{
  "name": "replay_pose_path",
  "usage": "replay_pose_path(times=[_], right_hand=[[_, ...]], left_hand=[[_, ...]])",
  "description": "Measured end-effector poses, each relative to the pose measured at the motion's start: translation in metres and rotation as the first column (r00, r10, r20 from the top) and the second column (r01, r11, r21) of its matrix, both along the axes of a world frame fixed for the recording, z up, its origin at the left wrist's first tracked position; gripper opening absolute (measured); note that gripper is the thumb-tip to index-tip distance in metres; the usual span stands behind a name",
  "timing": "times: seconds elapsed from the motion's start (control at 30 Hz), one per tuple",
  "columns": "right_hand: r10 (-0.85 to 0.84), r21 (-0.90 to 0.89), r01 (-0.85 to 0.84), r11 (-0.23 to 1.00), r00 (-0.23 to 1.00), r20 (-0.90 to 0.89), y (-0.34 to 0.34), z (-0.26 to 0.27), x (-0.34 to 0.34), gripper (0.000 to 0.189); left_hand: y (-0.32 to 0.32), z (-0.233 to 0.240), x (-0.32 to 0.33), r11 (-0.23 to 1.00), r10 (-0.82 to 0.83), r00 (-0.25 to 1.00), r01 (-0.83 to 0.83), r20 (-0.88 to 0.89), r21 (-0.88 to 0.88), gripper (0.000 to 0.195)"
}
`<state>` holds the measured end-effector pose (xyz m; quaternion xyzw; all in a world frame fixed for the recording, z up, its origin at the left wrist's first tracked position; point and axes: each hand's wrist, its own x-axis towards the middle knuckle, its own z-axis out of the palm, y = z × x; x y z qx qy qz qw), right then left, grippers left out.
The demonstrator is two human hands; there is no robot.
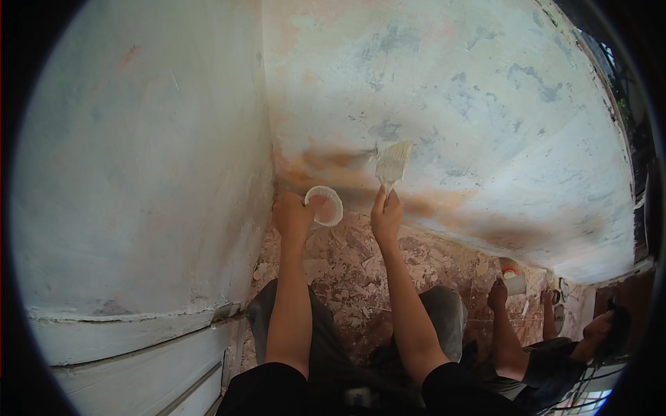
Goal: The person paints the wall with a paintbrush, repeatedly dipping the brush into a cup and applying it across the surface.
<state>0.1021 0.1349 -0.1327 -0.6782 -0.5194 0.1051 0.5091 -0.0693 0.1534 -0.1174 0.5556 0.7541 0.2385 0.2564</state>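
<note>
With its fingers closed round the handle of a wide, paint-coated brush (394,160), my right hand (386,216) is held out before the wall (442,119). The bristles point away from me and are at or very near the patchy plaster; contact cannot be told. Left of it, my left hand (293,214) grips the rim of a small round tub (338,208), whose mouth faces me. A pinkish patch shows inside the tub, and its rim is crusted white. Both hands are close to the inner corner where two walls meet.
A second wall (140,156) rises at the left, above white panelling (130,348). Flakes and debris cover the reddish floor (348,275). At the lower right a co-worker (551,359) crouches, one hand near a pale container (515,283) with something red at its top.
</note>
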Motion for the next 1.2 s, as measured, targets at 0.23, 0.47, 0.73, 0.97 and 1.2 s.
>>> replay_pose_path(times=[0.23, 0.47, 0.73, 0.97, 1.2], right_hand=[[0.151, -0.190, -0.120, 0.974, 0.976, 0.154, -0.053, 0.029, -0.019, 0.024], [0.016, -0.166, 0.025, 0.986, 0.970, 0.241, -0.051, 0.058, -0.022, 0.023], [0.017, 0.229, -0.025, 0.973, 0.999, 0.036, 0.012, 0.020, -0.038, 0.021], [0.069, -0.149, -0.095, 0.984, 0.983, -0.169, 0.029, -0.021, -0.019, 0.027], [0.171, -0.012, -0.179, 0.984, 0.954, -0.245, -0.012, -0.024, -0.030, 0.026]], left_hand=[[0.002, -0.009, -0.003, 0.996, 0.033, 0.999, -0.030, -0.037, 0.085, 0.015], [0.003, -0.007, 0.003, 1.000, 0.021, 1.000, -0.021, 0.003, 0.020, 0.020], [-0.001, -0.008, 0.000, 0.998, 0.021, 0.999, -0.018, -0.040, 0.068, 0.021], [0.002, -0.001, 0.002, 0.999, -0.020, 1.000, 0.020, -0.018, -0.031, 0.019], [0.002, -0.013, -0.008, 0.998, -0.025, 0.999, 0.027, -0.032, 0.050, 0.041]])
